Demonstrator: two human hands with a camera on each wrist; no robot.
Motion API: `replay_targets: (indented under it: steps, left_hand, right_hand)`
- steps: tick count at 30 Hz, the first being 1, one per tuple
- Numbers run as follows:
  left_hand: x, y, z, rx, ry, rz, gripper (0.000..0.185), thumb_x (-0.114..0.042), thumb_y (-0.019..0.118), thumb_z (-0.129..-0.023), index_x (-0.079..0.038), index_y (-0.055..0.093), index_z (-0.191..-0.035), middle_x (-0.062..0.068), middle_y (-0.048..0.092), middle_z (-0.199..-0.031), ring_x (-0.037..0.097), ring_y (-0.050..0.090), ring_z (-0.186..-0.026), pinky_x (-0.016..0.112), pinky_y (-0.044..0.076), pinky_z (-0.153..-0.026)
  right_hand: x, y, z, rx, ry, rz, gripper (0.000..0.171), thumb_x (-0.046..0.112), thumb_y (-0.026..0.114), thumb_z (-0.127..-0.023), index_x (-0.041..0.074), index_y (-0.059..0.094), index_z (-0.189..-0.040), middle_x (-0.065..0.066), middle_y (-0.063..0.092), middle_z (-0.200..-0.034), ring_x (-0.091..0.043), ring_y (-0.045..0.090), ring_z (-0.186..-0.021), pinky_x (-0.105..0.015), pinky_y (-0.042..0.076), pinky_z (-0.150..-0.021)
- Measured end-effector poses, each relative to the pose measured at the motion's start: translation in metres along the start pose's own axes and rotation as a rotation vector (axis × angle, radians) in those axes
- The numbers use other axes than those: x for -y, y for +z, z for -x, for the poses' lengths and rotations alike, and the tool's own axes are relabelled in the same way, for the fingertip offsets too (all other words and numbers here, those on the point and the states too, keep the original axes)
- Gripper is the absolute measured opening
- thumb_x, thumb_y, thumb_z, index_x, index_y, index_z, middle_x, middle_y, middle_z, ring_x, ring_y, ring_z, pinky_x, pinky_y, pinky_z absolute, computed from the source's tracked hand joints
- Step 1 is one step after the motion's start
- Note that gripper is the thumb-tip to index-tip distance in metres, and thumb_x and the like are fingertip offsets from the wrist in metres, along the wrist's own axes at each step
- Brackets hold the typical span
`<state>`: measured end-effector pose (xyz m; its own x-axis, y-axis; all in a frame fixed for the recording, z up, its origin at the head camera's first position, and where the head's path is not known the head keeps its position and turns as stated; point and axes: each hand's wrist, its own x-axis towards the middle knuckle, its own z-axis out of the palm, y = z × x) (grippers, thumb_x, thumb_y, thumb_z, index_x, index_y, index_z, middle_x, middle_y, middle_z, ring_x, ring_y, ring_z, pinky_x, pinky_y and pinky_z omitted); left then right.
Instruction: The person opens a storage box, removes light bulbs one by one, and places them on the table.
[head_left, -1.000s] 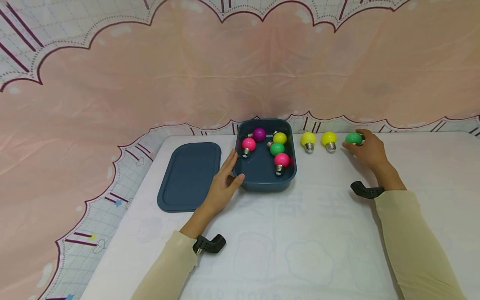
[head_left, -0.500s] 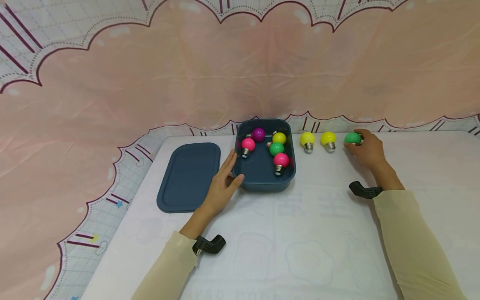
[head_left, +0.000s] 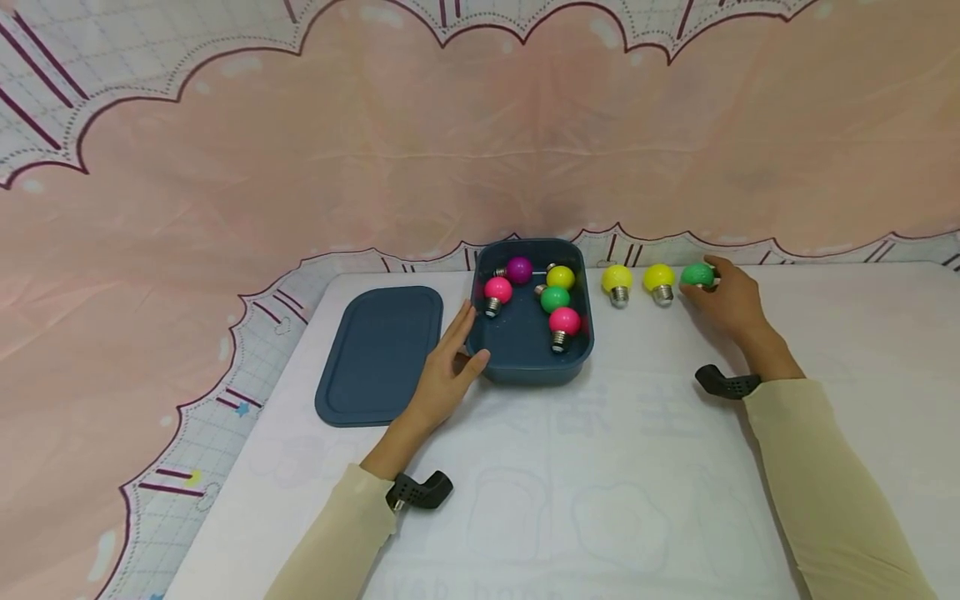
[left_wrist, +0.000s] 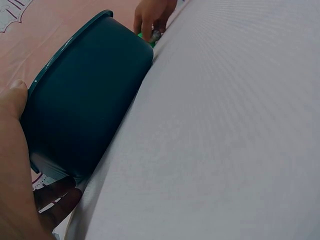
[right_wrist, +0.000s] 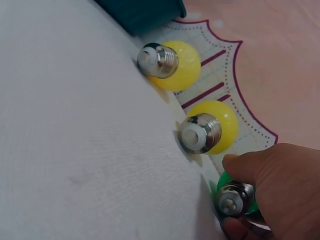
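Observation:
My right hand (head_left: 723, 298) pinches a green bulb (head_left: 697, 275) by its metal base (right_wrist: 232, 197), low over the white table at the back right. Two yellow bulbs (head_left: 617, 279) (head_left: 659, 278) lie in a row just left of it; both also show in the right wrist view (right_wrist: 180, 65) (right_wrist: 212, 127). My left hand (head_left: 448, 367) rests against the left wall of the dark blue tub (head_left: 525, 367), thumb at its front corner, fingers straight. Inside the tub lie several bulbs: purple (head_left: 519, 269), pink (head_left: 497, 290), yellow (head_left: 560, 277), green (head_left: 556, 298).
The tub's flat blue lid (head_left: 378, 354) lies on the table left of my left hand. A pink scalloped cloth (head_left: 450, 150) hangs behind the table. The white table surface (head_left: 600, 483) stretches out in front of the tub.
My right hand has slid the green bulb a little to the left, closer to the nearer yellow bulb. The left hand and the tub have stayed put.

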<state>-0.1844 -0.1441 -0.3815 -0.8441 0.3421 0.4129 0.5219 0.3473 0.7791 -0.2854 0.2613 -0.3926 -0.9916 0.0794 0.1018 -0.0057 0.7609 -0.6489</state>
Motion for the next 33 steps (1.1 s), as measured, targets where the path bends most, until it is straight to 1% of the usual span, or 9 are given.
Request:
replay_targets:
  steps: [4, 6, 10, 16, 20, 25, 28, 33]
  left_hand:
    - [-0.001, -0.001, 0.0, -0.004, 0.001, -0.011, 0.06, 0.0, 0.055, -0.095, 0.007, 0.026, -0.147, 0.023, 0.017, -0.155, 0.02, 0.052, -0.077, 0.025, 0.046, -0.074]
    - [-0.002, -0.001, 0.001, -0.005, -0.002, -0.014, 0.059, 0.001, 0.054, -0.095, 0.006, 0.026, -0.147, 0.021, 0.017, -0.155, 0.02, 0.052, -0.077, 0.024, 0.046, -0.074]
    - [-0.001, -0.002, 0.001, -0.008, -0.002, -0.011, 0.06, 0.003, 0.054, -0.094, 0.006, 0.026, -0.147, 0.018, 0.017, -0.156, 0.021, 0.051, -0.076, 0.024, 0.045, -0.073]
    - [-0.001, -0.002, 0.003, -0.015, 0.008, -0.006, 0.06, 0.002, 0.055, -0.094, 0.007, 0.026, -0.147, 0.019, 0.018, -0.156, 0.023, 0.052, -0.075, 0.024, 0.045, -0.073]
    - [-0.001, -0.001, 0.004, -0.014, 0.002, -0.001, 0.06, 0.002, 0.054, -0.094, 0.006, 0.026, -0.147, 0.019, 0.018, -0.156, 0.024, 0.053, -0.076, 0.025, 0.046, -0.074]
    - [-0.001, -0.001, 0.004, -0.013, 0.0, 0.0, 0.059, 0.001, 0.054, -0.095, 0.008, 0.026, -0.146, 0.017, 0.018, -0.156, 0.024, 0.053, -0.077, 0.025, 0.047, -0.075]
    - [-0.001, -0.001, 0.003, -0.009, 0.002, 0.002, 0.059, 0.002, 0.054, -0.095, 0.009, 0.026, -0.146, 0.018, 0.018, -0.156, 0.024, 0.053, -0.077, 0.025, 0.047, -0.076]
    - [-0.002, -0.001, 0.002, -0.003, 0.002, -0.01, 0.059, 0.0, 0.055, -0.095, 0.008, 0.026, -0.146, 0.018, 0.018, -0.156, 0.027, 0.054, -0.08, 0.029, 0.047, -0.077]
  right_hand:
    - [0.003, -0.002, -0.001, 0.014, 0.016, 0.016, 0.076, 0.032, 0.057, -0.096, -0.009, 0.02, -0.147, -0.039, 0.032, -0.139, -0.054, 0.033, -0.125, -0.061, 0.029, -0.101]
    - [0.004, -0.002, -0.002, 0.017, 0.021, 0.021, 0.077, 0.033, 0.058, -0.096, -0.009, 0.019, -0.147, -0.039, 0.032, -0.14, -0.054, 0.032, -0.126, -0.061, 0.028, -0.101]
    - [0.004, -0.002, -0.003, 0.016, 0.019, 0.036, 0.077, 0.033, 0.058, -0.095, -0.01, 0.02, -0.147, -0.039, 0.032, -0.139, -0.055, 0.032, -0.125, -0.061, 0.028, -0.101]
    - [0.003, -0.001, -0.003, 0.008, 0.005, 0.062, 0.076, 0.032, 0.058, -0.095, -0.012, 0.022, -0.145, -0.041, 0.035, -0.135, -0.056, 0.034, -0.122, -0.062, 0.029, -0.1]
    - [0.005, -0.002, -0.001, 0.008, 0.014, 0.074, 0.077, 0.033, 0.058, -0.095, -0.012, 0.021, -0.145, -0.042, 0.034, -0.135, -0.056, 0.033, -0.123, -0.062, 0.029, -0.1]
    - [0.006, -0.005, 0.002, 0.008, 0.029, 0.092, 0.078, 0.035, 0.057, -0.095, -0.012, 0.021, -0.145, -0.042, 0.032, -0.135, -0.056, 0.032, -0.123, -0.063, 0.028, -0.1]
    - [0.006, -0.008, 0.004, -0.015, 0.022, 0.105, 0.078, 0.038, 0.056, -0.095, -0.01, 0.021, -0.146, -0.041, 0.033, -0.136, -0.057, 0.031, -0.122, -0.064, 0.029, -0.099]
    - [0.016, -0.016, 0.008, -0.116, -0.043, 0.103, 0.073, 0.034, 0.057, -0.095, -0.01, 0.027, -0.144, -0.039, 0.036, -0.135, -0.058, 0.03, -0.123, -0.067, 0.028, -0.096]
